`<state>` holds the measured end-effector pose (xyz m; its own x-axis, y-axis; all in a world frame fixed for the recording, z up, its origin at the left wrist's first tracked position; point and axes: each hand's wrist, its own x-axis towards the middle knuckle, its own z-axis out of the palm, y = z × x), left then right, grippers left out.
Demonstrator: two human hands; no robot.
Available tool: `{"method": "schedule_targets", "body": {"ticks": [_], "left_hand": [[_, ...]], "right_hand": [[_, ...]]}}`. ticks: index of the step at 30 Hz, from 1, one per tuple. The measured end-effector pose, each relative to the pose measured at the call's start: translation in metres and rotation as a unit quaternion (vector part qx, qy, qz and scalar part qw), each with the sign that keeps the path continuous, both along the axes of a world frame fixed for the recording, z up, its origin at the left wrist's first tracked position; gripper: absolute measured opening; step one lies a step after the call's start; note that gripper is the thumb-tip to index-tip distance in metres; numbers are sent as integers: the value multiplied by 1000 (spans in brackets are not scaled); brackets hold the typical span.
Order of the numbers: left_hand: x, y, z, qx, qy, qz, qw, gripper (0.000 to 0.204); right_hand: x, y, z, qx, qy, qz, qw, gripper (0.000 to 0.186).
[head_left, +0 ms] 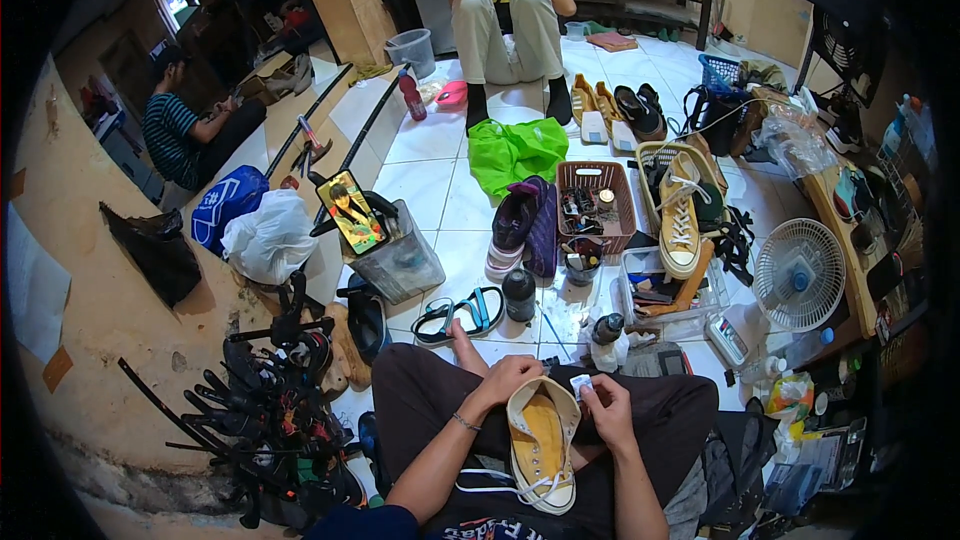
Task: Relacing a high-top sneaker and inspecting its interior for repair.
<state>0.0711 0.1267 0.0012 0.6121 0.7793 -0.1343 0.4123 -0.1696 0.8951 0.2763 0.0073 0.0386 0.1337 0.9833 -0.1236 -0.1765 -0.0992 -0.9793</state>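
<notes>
A yellow canvas sneaker (543,440) rests in my lap, toe toward me, with its white laces loose and hanging to the left. My left hand (512,380) grips the shoe's collar on the left side, its fingers bent at the edge. On the other side of the collar, my right hand (608,408) pinches a small white piece (580,384), perhaps a packet or a folded scrap; I cannot tell which. A similar yellow sneaker (681,230) lies farther off, on top of a basket and a clear box.
Ahead stand a black bottle (519,295), blue-strapped sandals (460,315), purple shoes (525,225) and a brown basket (597,202). A white fan (800,275) is at the right. A phone (352,212) leans on a bin at the left. Two other people sit farther away.
</notes>
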Motion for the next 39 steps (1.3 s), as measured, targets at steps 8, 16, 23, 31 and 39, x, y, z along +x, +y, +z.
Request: {"method": "schedule_targets", "body": {"ticks": [8,16,23,31,39], "left_hand": [[-1,1,-2,10,9,-1,1000,32],[-1,1,-4,17,13,0,1000,33],[-1,1,-5,9,7,9,1000,34],[-1,3,-10,3,6,15,1000,32],[-17,13,17,105,-152,138,973,61]], "right_hand": [[0,1,0,-5,-10,4,1000,12],[0,0,-1,-21,-14,4,1000,12],[-1,1,-3,-9,-13,4,1000,12],[0,2,-3,-48,-50,8,998,14],[-23,2,-15,25,15,77,997,19]]}}
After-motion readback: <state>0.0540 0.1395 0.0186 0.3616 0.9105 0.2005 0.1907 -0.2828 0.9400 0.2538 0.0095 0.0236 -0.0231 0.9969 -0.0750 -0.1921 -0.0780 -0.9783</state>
